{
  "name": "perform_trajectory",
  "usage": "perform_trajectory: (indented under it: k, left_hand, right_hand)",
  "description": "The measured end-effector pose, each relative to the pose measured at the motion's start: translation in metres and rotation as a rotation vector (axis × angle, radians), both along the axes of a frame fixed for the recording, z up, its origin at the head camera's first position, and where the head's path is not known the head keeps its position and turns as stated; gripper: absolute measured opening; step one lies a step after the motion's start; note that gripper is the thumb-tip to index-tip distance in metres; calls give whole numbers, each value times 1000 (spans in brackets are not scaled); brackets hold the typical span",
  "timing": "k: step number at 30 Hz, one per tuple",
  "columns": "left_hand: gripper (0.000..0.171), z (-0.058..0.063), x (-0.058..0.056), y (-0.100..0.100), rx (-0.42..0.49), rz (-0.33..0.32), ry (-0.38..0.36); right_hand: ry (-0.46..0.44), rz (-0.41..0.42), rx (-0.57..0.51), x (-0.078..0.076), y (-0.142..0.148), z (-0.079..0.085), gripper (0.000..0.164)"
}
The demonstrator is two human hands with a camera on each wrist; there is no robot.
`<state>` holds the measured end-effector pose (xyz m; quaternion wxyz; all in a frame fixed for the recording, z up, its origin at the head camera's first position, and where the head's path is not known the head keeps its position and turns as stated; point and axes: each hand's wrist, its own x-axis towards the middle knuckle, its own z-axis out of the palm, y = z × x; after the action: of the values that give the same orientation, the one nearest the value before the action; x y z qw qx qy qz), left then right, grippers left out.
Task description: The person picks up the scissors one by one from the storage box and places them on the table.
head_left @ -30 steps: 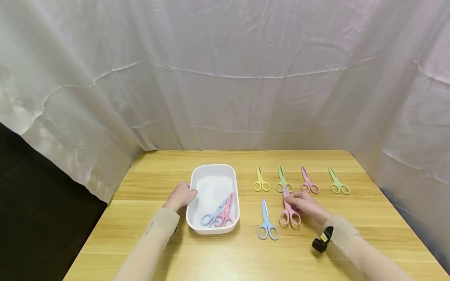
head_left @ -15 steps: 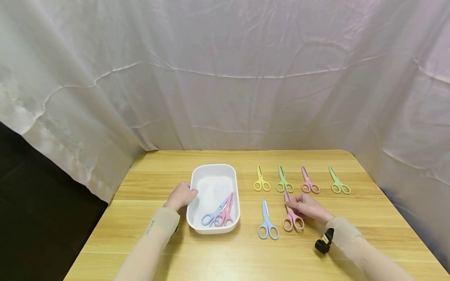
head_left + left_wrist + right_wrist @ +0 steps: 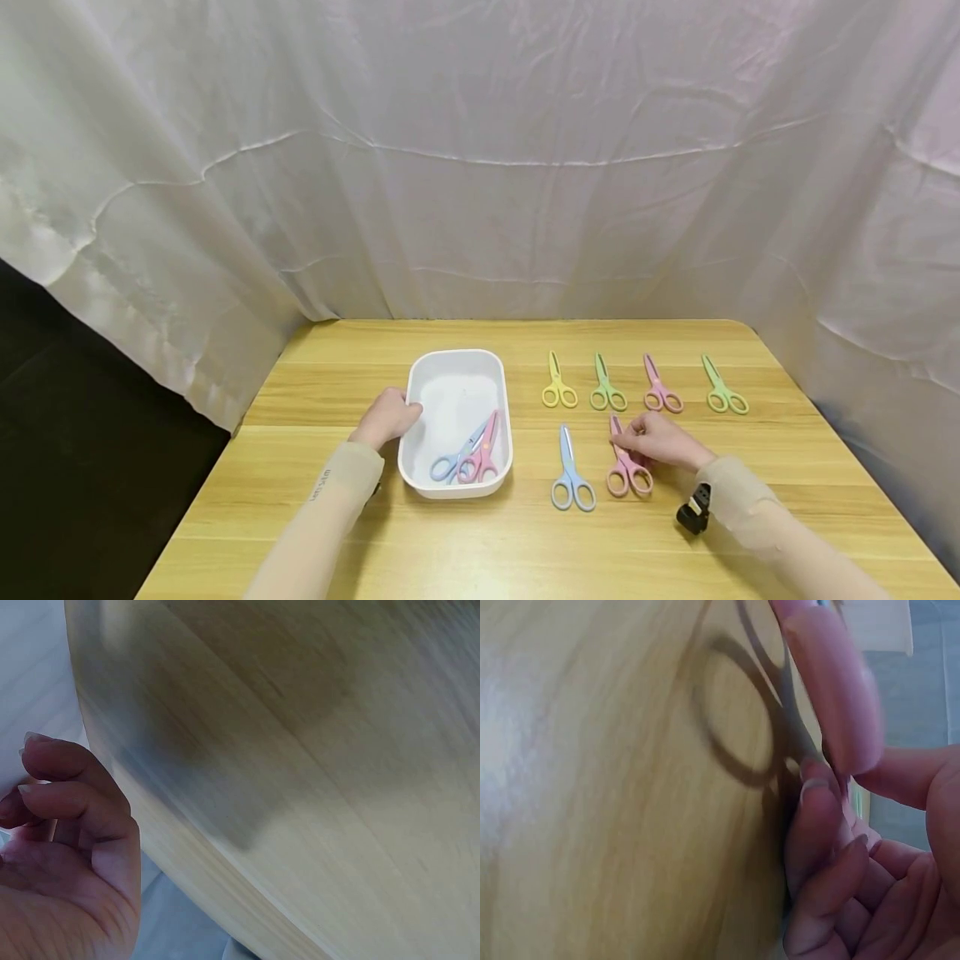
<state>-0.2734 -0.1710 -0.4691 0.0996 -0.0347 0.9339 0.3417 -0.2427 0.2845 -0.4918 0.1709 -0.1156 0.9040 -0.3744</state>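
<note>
At the left wall of a white box [image 3: 454, 387], my left hand [image 3: 385, 417] grips the rim with the thumb over its edge. Its curled fingers [image 3: 75, 787] show at the left of the left wrist view. Inside the box, pink scissors [image 3: 483, 450] lie across blue scissors [image 3: 447, 463]. My right hand [image 3: 660, 439] pinches another pair of pink scissors [image 3: 622, 462] by the blade part, handles toward me. In the right wrist view a pink handle loop [image 3: 838, 690] stands over its shadow close to the tabletop. Blue scissors [image 3: 568, 477] lie just left of that pair.
Along the back of the wooden table [image 3: 337, 350] lie yellow scissors [image 3: 557, 392], green scissors [image 3: 604, 392], pink scissors [image 3: 657, 392] and more green scissors [image 3: 722, 394], tips pointing away. A pale curtain [image 3: 480, 208] hangs behind the table and along its sides.
My right hand has brought the pink scissors slightly toward me and to the right, off the green pair they overlapped. My left hand and the box stay put.
</note>
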Motion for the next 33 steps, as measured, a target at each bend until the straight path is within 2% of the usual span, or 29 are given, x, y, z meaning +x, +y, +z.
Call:
perform_trajectory:
  k: [10, 20, 33]
  left_hand:
    - [36, -1, -2, 0, -1, -1, 11]
    - [37, -3, -2, 0, 17, -3, 16]
    - [35, -2, -2, 0, 3, -1, 6]
  right_hand:
    - [60, 35, 71, -1, -2, 5, 41]
    - [90, -1, 173, -2, -8, 5, 45]
    - [97, 1, 178, -2, -11, 3, 45]
